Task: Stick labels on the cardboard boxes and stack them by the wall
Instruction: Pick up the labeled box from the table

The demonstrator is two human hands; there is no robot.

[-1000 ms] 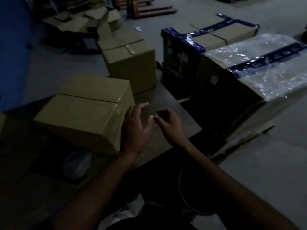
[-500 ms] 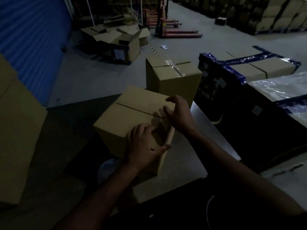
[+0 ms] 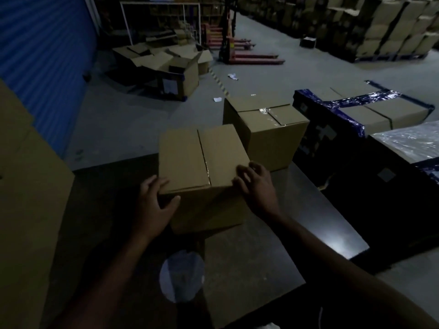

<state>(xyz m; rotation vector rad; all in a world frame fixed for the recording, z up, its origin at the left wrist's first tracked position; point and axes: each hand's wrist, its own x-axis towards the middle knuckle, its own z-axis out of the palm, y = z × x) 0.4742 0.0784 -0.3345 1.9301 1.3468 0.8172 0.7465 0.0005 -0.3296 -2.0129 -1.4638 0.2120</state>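
We see the cardboard box [image 3: 202, 160] standing on a dark flat surface [image 3: 273, 245] straight ahead of us, its taped top seam running away from the camera, and it sits between the two hands. The left hand [image 3: 154, 205] grips the near left corner, fingers curled over the top edge and the thumb pressed against the shadowed front face. The right hand [image 3: 256, 186] holds the near right corner, its bent fingers resting on the top panel while the palm lies against the side. A second sealed box [image 3: 268, 129] stands just behind and to the right, nearly touching the first. Further right are bundles wrapped in blue tape [image 3: 356, 110]. A tall stack of cartons [image 3: 26, 186] fills the left edge and is cut off by the frame, in front of a blue shutter [image 3: 42, 55]. The light is low: we cannot make out any label on the held box, and its front face is almost black. A pale round patch [image 3: 181, 276] lies below the box; what it is we cannot tell.
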